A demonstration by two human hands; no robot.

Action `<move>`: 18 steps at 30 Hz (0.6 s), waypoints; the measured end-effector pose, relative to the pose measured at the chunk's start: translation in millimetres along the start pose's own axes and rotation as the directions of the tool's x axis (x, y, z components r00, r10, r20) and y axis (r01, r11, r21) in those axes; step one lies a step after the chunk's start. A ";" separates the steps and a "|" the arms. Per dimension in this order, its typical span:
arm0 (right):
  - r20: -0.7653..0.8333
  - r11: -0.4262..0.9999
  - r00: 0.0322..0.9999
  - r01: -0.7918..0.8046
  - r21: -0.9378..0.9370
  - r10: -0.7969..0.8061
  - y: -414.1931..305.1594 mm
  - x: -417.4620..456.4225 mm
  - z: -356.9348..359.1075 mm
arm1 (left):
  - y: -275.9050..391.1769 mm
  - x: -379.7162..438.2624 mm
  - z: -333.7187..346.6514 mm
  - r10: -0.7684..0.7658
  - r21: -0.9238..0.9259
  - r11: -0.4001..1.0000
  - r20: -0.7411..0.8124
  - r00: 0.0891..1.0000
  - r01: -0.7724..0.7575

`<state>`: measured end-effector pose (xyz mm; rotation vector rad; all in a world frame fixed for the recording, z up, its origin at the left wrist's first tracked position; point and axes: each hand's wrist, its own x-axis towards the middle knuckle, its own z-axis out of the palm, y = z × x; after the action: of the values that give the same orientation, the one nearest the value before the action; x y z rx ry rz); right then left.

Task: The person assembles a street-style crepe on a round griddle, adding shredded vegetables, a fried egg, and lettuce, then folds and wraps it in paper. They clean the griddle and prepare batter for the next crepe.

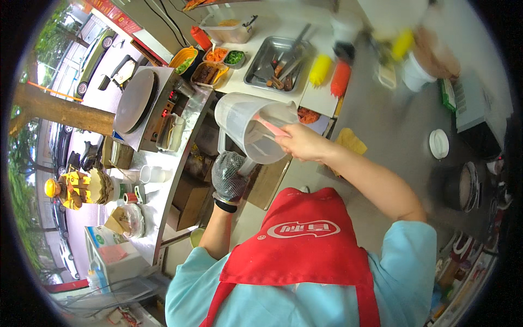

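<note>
My left hand (230, 175), in a grey dotted glove, grips the handle of a large clear plastic pitcher (233, 112). The pitcher is tilted on its side, its mouth facing right, in front of the counter edge. My bare right hand (300, 141) holds a pink-handled spatula or scraper (271, 126), which reaches into the pitcher's mouth. Whitish residue coats the inside; the tool's far end is hard to make out. Beyond the pitcher, a steel tray (253, 81) on the white counter holds knives and other tools.
A round griddle (135, 100) stands at the left. Small tubs of shredded carrot (215, 54) and chopped greens (233, 58) sit behind. Yellow (320, 70) and red (340, 78) squeeze bottles stand right of the tray. A yellow cloth (351, 141) lies beyond my right forearm.
</note>
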<state>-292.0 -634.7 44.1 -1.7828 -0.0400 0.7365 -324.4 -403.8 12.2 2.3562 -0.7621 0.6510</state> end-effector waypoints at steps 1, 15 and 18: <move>-0.090 0.933 0.980 0.137 -0.333 -0.176 2.8 -3.0 2.2 | 0.8 -1.6 -1.8 -0.074 -0.035 0.997 0.029 0.997 0.075; -0.063 0.494 0.857 0.232 -0.838 -0.511 7.9 -43.2 -33.1 | 54.1 35.0 50.4 -0.265 -0.224 0.941 -0.028 0.964 0.252; -0.270 0.572 0.818 0.086 -0.816 -0.508 7.5 -54.1 -66.9 | 60.9 40.1 65.8 -0.289 -0.335 0.901 0.010 0.957 0.276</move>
<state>-304.7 -715.3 72.6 -2.6716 -0.3904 -0.0738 -317.2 -501.6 11.0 2.0779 -0.4550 0.4056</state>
